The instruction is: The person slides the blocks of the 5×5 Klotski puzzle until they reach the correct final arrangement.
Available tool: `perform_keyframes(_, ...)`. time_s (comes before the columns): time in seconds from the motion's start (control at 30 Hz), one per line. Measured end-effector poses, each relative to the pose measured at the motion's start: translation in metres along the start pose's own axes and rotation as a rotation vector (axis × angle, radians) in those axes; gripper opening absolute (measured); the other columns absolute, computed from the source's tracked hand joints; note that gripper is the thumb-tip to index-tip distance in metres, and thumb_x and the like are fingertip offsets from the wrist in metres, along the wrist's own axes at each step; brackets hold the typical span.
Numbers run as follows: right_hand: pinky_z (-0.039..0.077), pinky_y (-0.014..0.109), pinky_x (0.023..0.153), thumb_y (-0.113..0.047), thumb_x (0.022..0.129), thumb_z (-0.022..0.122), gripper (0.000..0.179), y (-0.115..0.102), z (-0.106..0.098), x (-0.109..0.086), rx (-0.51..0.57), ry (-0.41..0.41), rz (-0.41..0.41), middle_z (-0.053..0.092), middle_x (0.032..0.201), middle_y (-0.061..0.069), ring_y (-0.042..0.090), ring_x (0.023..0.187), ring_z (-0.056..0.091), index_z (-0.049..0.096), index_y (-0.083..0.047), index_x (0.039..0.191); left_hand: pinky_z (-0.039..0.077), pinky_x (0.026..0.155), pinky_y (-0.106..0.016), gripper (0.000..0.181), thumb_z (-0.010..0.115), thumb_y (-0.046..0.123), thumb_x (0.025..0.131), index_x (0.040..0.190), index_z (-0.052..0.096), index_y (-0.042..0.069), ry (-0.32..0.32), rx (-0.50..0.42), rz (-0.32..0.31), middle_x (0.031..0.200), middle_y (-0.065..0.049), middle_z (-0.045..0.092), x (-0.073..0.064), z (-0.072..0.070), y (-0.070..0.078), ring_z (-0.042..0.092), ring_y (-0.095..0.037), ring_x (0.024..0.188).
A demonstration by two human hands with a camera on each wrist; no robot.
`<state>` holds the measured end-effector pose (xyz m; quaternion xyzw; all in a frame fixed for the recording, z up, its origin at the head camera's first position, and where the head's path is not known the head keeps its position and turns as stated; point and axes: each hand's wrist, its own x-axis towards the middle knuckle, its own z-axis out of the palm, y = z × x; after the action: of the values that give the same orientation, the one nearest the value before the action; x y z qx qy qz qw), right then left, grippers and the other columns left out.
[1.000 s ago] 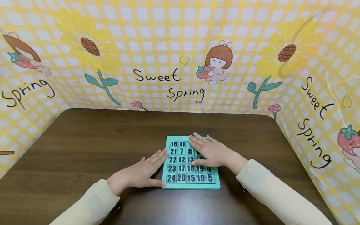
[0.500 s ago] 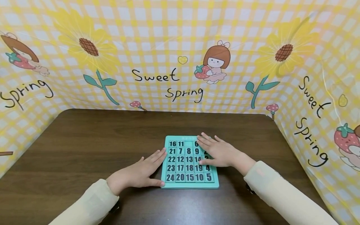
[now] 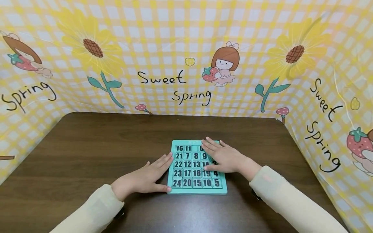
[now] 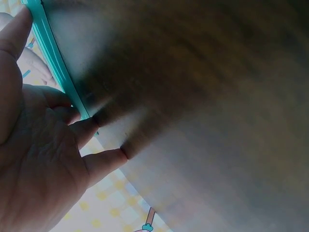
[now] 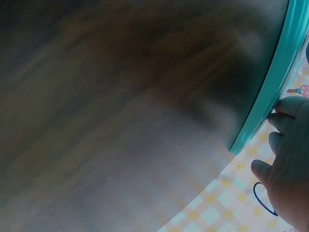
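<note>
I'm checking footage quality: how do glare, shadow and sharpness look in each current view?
Head view: bright, the number board legible where uncovered, pale glare on the near part of the table. Left wrist view: dim, dark shadow streaks from the left hand, table surface blurred. Right wrist view: dim and soft, a broad shadow beside the number board.

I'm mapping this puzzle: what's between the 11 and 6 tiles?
The head view shows one empty slot between the 11 tile and the 6 tile, which the right hand partly covers.
</note>
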<state>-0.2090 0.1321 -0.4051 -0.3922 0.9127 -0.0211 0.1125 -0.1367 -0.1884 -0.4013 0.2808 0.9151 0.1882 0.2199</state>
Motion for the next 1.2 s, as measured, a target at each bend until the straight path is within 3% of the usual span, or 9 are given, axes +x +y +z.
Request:
perform_keyframes(0.47,0.016,0.057,0.122,-0.072,0.095,0.038,0.092,-0.008,0.001,0.014,-0.005,-0.026,-0.006,0.005,0.169,0.002,0.020,0.156,-0.003,0.011,-0.014,0.161,0.017,0.110,-0.076,0.102,0.061,0.060,0.090,0.161,0.007,0.012,0.002,-0.009,-0.004,0.169,-0.004,-0.002,0.000,0.001,0.001,0.004,-0.031,0.156)
perform_keyframes(0.87,0.015,0.061,0.121,-0.063,0.096,0.048,0.088,0.023,0.002,-0.023,0.120,0.060,0.095,0.012,0.168,0.007,0.026,0.157,0.003,0.018,-0.010,0.160,0.016,0.110,-0.076,0.101,0.062,0.059,0.090,0.161,0.007,0.011,0.006,-0.009,0.002,0.169,-0.004,-0.002,-0.001,-0.001,0.002,0.005,-0.031,0.156)
perform_keyframes(1.2,0.016,0.064,0.119,-0.065,0.096,0.046,0.088,0.028,0.007,-0.038,0.128,0.058,0.100,0.014,0.168,0.008,0.029,0.156,0.004,0.023,-0.007,0.158,0.017,0.109,-0.077,0.102,0.062,0.059,0.090,0.161,0.007,0.011,0.005,-0.003,0.005,0.169,-0.005,-0.002,-0.001,-0.001,0.002,0.005,-0.031,0.156)
